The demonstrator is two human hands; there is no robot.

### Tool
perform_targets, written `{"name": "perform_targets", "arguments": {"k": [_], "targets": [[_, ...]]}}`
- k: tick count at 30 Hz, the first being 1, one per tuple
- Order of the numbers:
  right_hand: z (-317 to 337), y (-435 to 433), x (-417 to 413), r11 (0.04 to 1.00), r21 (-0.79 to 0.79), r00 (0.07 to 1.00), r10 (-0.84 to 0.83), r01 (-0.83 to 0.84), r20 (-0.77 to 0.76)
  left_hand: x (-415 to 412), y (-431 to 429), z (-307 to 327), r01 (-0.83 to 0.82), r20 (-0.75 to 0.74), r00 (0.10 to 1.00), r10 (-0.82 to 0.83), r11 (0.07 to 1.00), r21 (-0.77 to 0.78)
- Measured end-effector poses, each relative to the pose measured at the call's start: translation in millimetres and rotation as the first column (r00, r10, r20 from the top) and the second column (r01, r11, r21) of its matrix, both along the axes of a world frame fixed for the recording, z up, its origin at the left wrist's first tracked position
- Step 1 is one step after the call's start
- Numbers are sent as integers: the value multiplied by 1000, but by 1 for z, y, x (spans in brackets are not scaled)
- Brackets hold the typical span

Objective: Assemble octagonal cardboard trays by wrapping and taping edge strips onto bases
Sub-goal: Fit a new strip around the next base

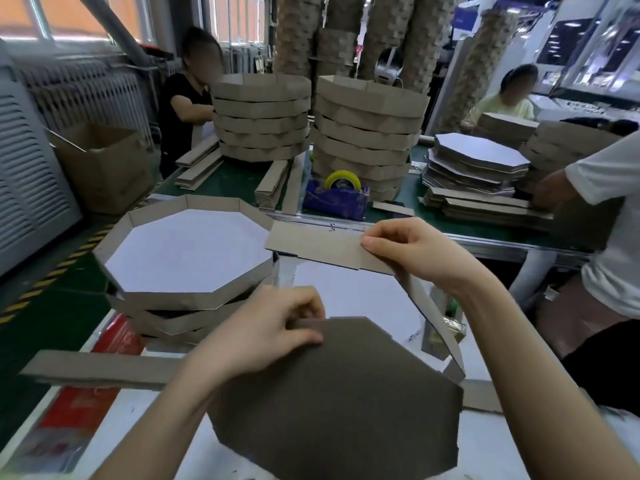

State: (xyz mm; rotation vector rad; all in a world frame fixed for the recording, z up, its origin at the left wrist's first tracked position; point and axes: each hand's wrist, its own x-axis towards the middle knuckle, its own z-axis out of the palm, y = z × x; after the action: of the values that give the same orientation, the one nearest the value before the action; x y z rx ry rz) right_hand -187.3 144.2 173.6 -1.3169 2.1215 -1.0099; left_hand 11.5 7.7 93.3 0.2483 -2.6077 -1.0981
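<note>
Daylight is admitted through a row of windows (62, 15) along the upper left, and their panes are seen glowing orange. Beneath them a ribbed white radiator (83, 91) is mounted against the wall, and a grey pipe (110, 24) is run diagonally in front of the glass. A grey louvred cabinet (24, 174) is set at the left edge. The floor (69, 306) is painted dark green and marked with a yellow-and-black hazard stripe (52, 271). A green-topped workbench (239, 181), edged in metal, is placed beyond a white tabletop (363, 292). Pale machine housing (575, 15) is seen at the upper right.
</note>
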Motion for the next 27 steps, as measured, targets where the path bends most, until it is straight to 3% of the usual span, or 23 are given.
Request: {"name": "perform_targets", "arguments": {"k": [3,6,12,14,16,22,27], "targets": [[-8,9,-2,1000,-3,998,-20,20,58,1,-5,1,-100,11,995,101,993,-66],[-11,15,-1,999,-7,994,-45,46,95,6,-4,0,96,117,989,-90,994,-46],[-14,27,-1,991,-62,987,-109,117,121,5,-10,-5,-102,158,985,65,965,240],[-17,31,-1,990,-58,989,-121,126,88,7,1,-10,-115,114,991,76,911,395],[-20,35,-1,992,-46,992,-119,121,48,9,9,-13,-149,53,989,140,879,453],[-23,45,0,998,58,999,17,-19,27,14,13,-5,-103,-73,987,146,904,414],[-35,49,5,997,56,993,55,-62,109,25,11,-9,-90,-121,979,162,885,456]]}}
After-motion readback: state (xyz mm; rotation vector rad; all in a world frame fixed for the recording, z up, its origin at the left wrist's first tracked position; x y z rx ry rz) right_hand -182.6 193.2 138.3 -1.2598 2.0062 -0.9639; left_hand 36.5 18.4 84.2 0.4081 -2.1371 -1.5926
